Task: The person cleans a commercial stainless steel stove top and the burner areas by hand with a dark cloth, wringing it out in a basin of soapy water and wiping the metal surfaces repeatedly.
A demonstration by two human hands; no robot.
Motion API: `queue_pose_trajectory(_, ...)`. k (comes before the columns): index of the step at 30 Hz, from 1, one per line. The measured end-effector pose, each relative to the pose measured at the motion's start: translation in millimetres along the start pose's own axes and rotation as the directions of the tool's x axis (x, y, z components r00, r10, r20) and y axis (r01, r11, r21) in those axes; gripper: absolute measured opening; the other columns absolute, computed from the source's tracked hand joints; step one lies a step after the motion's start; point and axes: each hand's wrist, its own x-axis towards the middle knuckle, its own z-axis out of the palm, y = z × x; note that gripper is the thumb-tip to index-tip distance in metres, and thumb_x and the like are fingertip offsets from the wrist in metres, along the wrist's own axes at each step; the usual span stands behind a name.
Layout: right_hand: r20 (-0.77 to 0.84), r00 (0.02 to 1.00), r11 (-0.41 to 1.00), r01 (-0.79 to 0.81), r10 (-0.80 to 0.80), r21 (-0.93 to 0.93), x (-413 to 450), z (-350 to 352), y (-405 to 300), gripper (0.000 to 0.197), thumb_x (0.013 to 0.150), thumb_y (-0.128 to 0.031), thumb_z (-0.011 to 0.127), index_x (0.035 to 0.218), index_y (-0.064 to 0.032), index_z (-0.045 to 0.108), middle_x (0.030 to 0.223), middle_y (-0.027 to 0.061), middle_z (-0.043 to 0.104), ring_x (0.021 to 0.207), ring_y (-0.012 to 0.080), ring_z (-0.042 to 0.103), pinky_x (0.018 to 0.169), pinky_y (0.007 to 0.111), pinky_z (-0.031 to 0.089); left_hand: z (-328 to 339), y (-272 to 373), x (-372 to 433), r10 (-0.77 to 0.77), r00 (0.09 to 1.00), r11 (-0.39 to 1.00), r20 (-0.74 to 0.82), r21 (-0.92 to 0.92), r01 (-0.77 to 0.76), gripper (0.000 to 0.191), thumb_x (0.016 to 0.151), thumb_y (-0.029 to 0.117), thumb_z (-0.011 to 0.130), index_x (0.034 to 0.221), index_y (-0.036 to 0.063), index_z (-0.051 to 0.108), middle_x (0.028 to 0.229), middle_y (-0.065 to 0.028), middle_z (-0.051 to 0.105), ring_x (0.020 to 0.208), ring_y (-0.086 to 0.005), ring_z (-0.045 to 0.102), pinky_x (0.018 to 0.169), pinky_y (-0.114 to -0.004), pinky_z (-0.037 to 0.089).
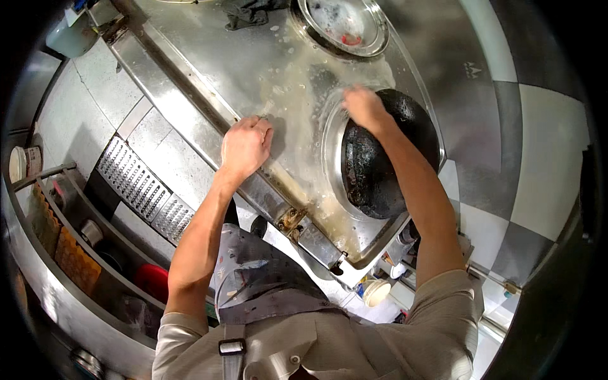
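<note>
A wet stainless steel cooktop (289, 80) with cloudy, foamy water spreads before me. My left hand (247, 142) is curled near its front channel; whether something small is under the fingers is hidden. My right hand (363, 104), blurred, is over the upper left edge of a blackened wok (380, 166), which lies with its dark, crusted underside up on a round burner ring (332, 147). Whether that hand holds anything is unclear. Farther off, a metal basin (346, 23) holds suds and a small red thing. A dark wet cloth (247, 14) lies to its left.
A raised metal front rail (156, 85) runs along the cooktop, with a grimy fitting near its lower end. Behind on the left stands a metal shelf (47, 280) with trays and a red bowl (152, 282). A perforated drain cover (133, 175) lies in the tiled floor.
</note>
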Motion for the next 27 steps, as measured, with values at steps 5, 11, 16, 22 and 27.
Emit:
queue_pose_trajectory(5, 0.034, 0.954, 0.898, 0.292, -0.297, -0.331, -52.8, -0.8, -126.4, 0.012, 0.083, -0.014, 0.063, 0.090, -0.0052, 0.067, 0.100, 0.0156, 0.067, 0.095, 0.0278, 0.065, 0.080, 0.040, 0.054, -3.7, -14.8, -12.3, -0.029, 0.999, 0.999, -0.019, 0.036, 0.029, 0.009, 0.086, 0.013, 0.065, 0.088, 0.0067, 0.070, 0.088, -0.0134, 0.067, 0.086, -0.0351, 0.067, 0.075, -0.045, 0.055)
queue_pose_trajectory(11, 0.325, 0.936, 0.950, 0.218, -0.138, -0.223, -3.9, -22.7, -73.8, 0.022, 0.088, -0.013, 0.060, 0.108, -0.0036, 0.064, 0.111, 0.0194, 0.065, 0.101, 0.0303, 0.067, 0.088, 0.044, 0.054, 14.0, -26.4, -15.0, -0.028, 0.997, 0.998, -0.067, -0.064, 0.024, 0.008, 0.084, 0.013, 0.064, 0.087, 0.0083, 0.070, 0.088, -0.0127, 0.068, 0.086, -0.0353, 0.068, 0.074, -0.046, 0.056)
queue_pose_trajectory(16, 0.249, 0.957, 0.984, -0.167, 0.148, 0.056, 3.6, -24.6, -97.8, 0.028, 0.090, -0.004, 0.056, 0.117, 0.0013, 0.057, 0.116, 0.0260, 0.060, 0.097, 0.0362, 0.068, 0.088, 0.041, 0.056, 21.2, -31.3, -9.6, 0.070, 0.988, 0.997, -0.138, 0.001, -0.071, 0.008, 0.083, 0.012, 0.064, 0.086, 0.0080, 0.070, 0.087, -0.0124, 0.068, 0.084, -0.0356, 0.068, 0.074, -0.046, 0.056)
queue_pose_trajectory(22, -0.223, 0.874, 0.867, 0.470, -0.431, 0.167, -178.2, -9.0, -163.4, 0.006, 0.081, -0.004, 0.067, 0.086, -0.0008, 0.066, 0.104, 0.0161, 0.065, 0.103, 0.0306, 0.066, 0.095, 0.041, 0.054, 20.0, -24.5, -16.1, 0.078, 0.992, 0.996, -0.097, 0.056, -0.073, 0.008, 0.085, 0.013, 0.063, 0.087, 0.0081, 0.069, 0.087, -0.0134, 0.068, 0.084, -0.0364, 0.067, 0.073, -0.047, 0.055)
queue_pose_trajectory(27, -0.027, 0.916, 0.910, 0.395, -0.401, -0.126, -100.5, -40.3, -129.7, 0.016, 0.084, -0.011, 0.064, 0.098, -0.0023, 0.065, 0.101, 0.0144, 0.065, 0.102, 0.0263, 0.062, 0.087, 0.040, 0.050, 24.1, -19.7, -26.3, 0.101, 0.990, 0.992, -0.096, 0.083, -0.093, 0.011, 0.085, 0.012, 0.062, 0.090, 0.0085, 0.071, 0.089, -0.0141, 0.070, 0.084, -0.0360, 0.068, 0.076, -0.046, 0.055)
